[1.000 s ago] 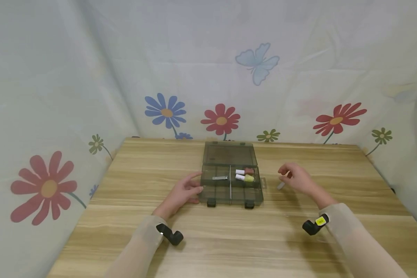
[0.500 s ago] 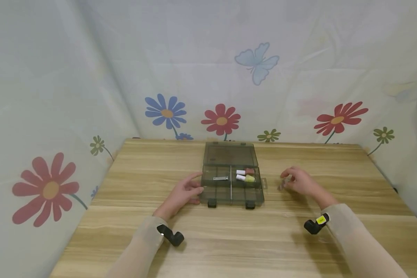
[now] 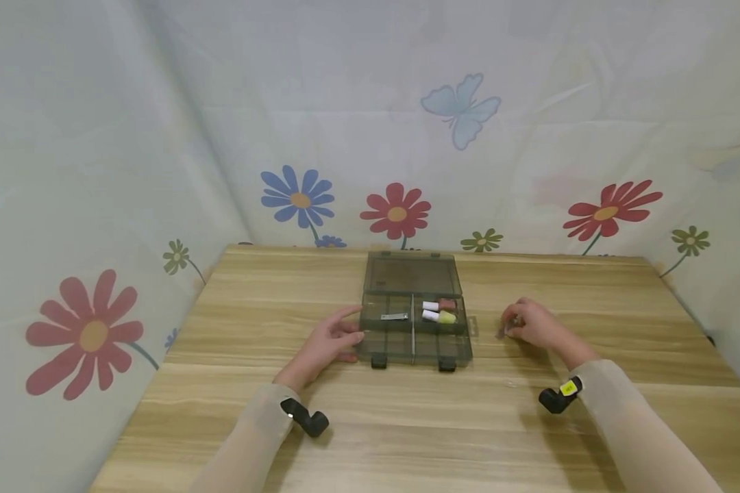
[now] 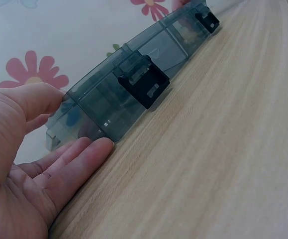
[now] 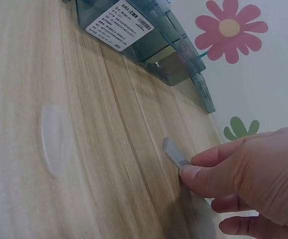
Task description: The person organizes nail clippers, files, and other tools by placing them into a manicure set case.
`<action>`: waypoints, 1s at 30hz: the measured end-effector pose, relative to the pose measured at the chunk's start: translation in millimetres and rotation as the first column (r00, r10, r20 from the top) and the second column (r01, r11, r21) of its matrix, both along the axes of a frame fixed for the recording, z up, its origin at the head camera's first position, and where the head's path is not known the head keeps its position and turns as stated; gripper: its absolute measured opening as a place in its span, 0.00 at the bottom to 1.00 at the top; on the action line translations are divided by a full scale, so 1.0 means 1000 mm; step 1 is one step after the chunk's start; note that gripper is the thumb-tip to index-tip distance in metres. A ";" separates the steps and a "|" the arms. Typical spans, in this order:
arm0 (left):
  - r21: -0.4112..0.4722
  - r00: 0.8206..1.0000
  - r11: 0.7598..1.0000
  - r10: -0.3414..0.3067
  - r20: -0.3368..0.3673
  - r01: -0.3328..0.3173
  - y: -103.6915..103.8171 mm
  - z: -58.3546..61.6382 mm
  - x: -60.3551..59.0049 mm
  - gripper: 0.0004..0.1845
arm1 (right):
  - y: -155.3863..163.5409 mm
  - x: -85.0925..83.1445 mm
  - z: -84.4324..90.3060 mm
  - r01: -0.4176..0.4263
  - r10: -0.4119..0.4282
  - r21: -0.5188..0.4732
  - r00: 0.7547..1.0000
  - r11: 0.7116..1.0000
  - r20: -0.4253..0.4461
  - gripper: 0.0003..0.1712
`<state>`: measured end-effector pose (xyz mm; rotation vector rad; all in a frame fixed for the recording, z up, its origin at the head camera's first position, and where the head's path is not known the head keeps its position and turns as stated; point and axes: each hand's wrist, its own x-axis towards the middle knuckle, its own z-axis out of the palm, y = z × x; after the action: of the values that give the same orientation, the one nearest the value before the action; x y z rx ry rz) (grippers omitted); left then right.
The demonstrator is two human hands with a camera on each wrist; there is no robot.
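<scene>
A dark translucent compartment box (image 3: 439, 348) lies with its lid (image 3: 413, 275) flipped back. My left hand (image 3: 323, 347) rests at its left end, fingers fairly straight; in the left wrist view, fingertips (image 4: 104, 145) touch the box wall near the front corner. Right of the box, my right hand (image 3: 533, 325) pinches a small flat grey metal strip (image 5: 174, 152) between thumb and forefinger, its angled tip sticking out low over the table. A nail clipper (image 3: 395, 317) lies in the back left compartment. Red (image 3: 447, 304) and yellow (image 3: 447, 318) nail polish bottles with white caps lie in the back right one.
The wooden table (image 3: 370, 431) ends at a flower-printed curtain (image 3: 345, 123) behind. Two black latches (image 3: 379, 361) hang at the box's front edge. A clear oval piece (image 5: 52, 139) lies on the table near my right hand. The box's right side carries a white label (image 5: 120, 24).
My right hand has sunk slightly toward the table, and the strip in its fingers has turned so that less of it shows in the head view. My left hand stays by the box.
</scene>
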<state>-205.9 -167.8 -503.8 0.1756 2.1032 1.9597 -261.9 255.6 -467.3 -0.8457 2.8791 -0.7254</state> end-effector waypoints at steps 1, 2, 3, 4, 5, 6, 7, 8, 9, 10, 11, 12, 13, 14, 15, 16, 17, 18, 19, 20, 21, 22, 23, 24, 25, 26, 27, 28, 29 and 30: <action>0.000 1.000 1.000 -0.001 -0.003 0.001 0.000 0.000 0.000 0.33 | 0.000 0.000 0.001 -0.003 0.003 0.005 1.000 1.000 -0.001 0.09; 0.000 1.000 1.000 -0.004 -0.009 0.004 0.000 0.000 0.000 0.33 | 0.000 -0.001 0.001 -0.006 0.006 0.008 1.000 1.000 -0.001 0.09; 0.001 1.000 1.000 -0.006 -0.013 0.006 0.001 0.000 0.000 0.33 | 0.000 -0.001 0.002 -0.010 0.010 0.013 1.000 1.000 -0.001 0.08; 0.001 1.000 1.000 -0.003 -0.014 0.003 0.001 0.000 0.000 0.33 | 0.000 -0.001 0.002 -0.014 0.015 0.021 1.000 1.000 -0.004 0.08; 0.001 1.000 1.000 -0.002 -0.015 0.002 0.001 0.001 0.000 0.33 | 0.000 0.000 0.003 -0.014 0.014 0.026 1.000 1.000 -0.003 0.09; 0.001 1.000 1.000 -0.002 -0.016 0.002 0.002 0.001 0.000 0.33 | 0.000 0.000 0.004 -0.014 0.014 0.033 1.000 0.999 -0.003 0.09; 0.001 1.000 1.000 -0.001 -0.016 0.001 0.002 0.001 -0.001 0.33 | 0.000 0.001 0.005 -0.014 0.014 0.040 1.000 0.999 -0.004 0.09; 0.002 1.000 1.000 -0.002 -0.014 0.002 0.002 0.001 -0.001 0.33 | 0.000 0.001 0.005 -0.012 0.012 0.047 1.000 0.999 -0.004 0.09; 0.002 1.000 1.000 -0.004 -0.011 0.004 0.003 0.002 0.000 0.33 | 0.000 0.002 0.006 -0.012 0.012 0.057 1.000 0.998 -0.004 0.09; 0.004 1.000 1.000 -0.006 -0.006 0.006 0.003 0.003 0.000 0.33 | 0.000 0.003 0.007 -0.011 0.011 0.064 1.000 0.998 -0.002 0.10; 0.008 1.000 1.000 -0.012 -0.001 0.012 0.003 0.004 0.000 0.33 | 0.000 0.004 0.007 -0.009 0.008 0.067 1.000 0.998 0.005 0.10; 0.012 1.000 1.000 -0.018 0.004 0.018 0.003 0.006 0.001 0.33 | -0.001 0.004 0.007 -0.007 0.006 0.072 1.000 0.997 0.011 0.11; 0.015 1.000 1.000 -0.025 0.010 0.024 0.004 0.008 0.002 0.33 | 0.000 0.005 0.008 -0.006 0.005 0.075 1.000 0.997 0.018 0.11; 0.018 0.999 0.999 -0.033 0.013 0.033 0.004 0.011 0.003 0.34 | 0.000 0.005 0.008 -0.002 0.001 0.080 1.000 0.997 0.023 0.11; 0.020 0.999 0.999 -0.040 0.017 0.039 0.004 0.014 0.004 0.34 | 0.000 0.005 0.007 -0.004 0.002 0.086 1.000 0.996 0.023 0.11; 0.022 0.999 0.999 -0.045 0.019 0.044 0.004 0.016 0.006 0.34 | 0.000 0.005 0.007 -0.002 0.000 0.095 1.000 0.996 0.019 0.12; 0.023 0.999 0.999 -0.050 0.018 0.050 0.005 0.019 0.007 0.34 | 0.000 0.005 0.006 0.001 -0.003 0.104 1.000 0.995 0.013 0.12; 0.021 0.998 0.998 -0.053 0.018 0.053 0.005 0.019 0.007 0.34 | 0.000 0.005 0.005 0.006 -0.006 0.114 1.000 0.993 0.004 0.12; 0.019 0.998 0.998 -0.054 0.018 0.054 0.005 0.019 0.007 0.34 | 0.001 0.005 0.005 0.007 -0.006 0.124 1.000 0.992 -0.006 0.13; 0.016 0.998 0.998 -0.054 0.016 0.054 0.005 0.018 0.007 0.34 | 0.001 0.004 0.004 0.010 -0.008 0.135 1.000 0.991 -0.017 0.13; 0.013 0.999 0.999 -0.051 0.014 0.051 0.004 0.017 0.007 0.34 | 0.001 0.004 0.004 0.009 -0.006 0.140 1.000 0.990 -0.024 0.13; 0.009 0.999 0.999 -0.048 0.013 0.048 0.004 0.014 0.006 0.34 | 0.001 0.004 0.004 0.018 -0.014 0.145 1.000 0.989 -0.028 0.14; 0.004 0.999 0.999 -0.043 0.012 0.043 0.004 0.012 0.005 0.34 | 0.001 0.003 0.003 0.021 -0.017 0.144 0.999 0.989 -0.029 0.14; 0.000 0.999 0.999 -0.038 0.011 0.038 0.004 0.009 0.004 0.34 | 0.002 0.003 0.003 0.022 -0.019 0.139 0.999 0.990 -0.028 0.15; -0.003 0.999 0.999 -0.033 0.007 0.033 0.003 0.008 0.004 0.34 | 0.002 0.003 0.003 0.015 -0.013 0.119 1.000 0.993 -0.011 0.14; -0.007 1.000 1.000 -0.028 0.001 0.028 0.003 0.006 0.003 0.33 | 0.002 0.002 0.002 0.005 -0.006 0.093 1.000 0.996 0.010 0.14; -0.008 1.000 1.000 -0.022 -0.002 0.022 0.003 0.005 0.002 0.33 | 0.002 0.001 0.002 -0.005 0.003 0.066 0.999 0.998 0.033 0.13; -0.010 1.000 1.000 -0.016 -0.004 0.016 0.002 0.004 0.002 0.33 | 0.001 0.001 0.001 -0.012 0.010 0.039 0.998 0.999 0.056 0.13; -0.009 1.000 1.000 -0.012 -0.009 0.011 0.002 0.003 0.002 0.33 | 0.001 0.000 0.001 -0.024 0.023 0.011 0.997 1.000 0.078 0.12; -0.009 1.000 1.000 -0.007 -0.009 0.007 0.001 0.002 0.001 0.33 | 0.001 -0.001 0.001 -0.030 0.032 -0.016 0.994 0.999 0.102 0.12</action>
<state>-204.6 -166.8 -501.4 0.1905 2.1137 1.9491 -262.7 256.4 -466.4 -0.8272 2.7678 -0.7636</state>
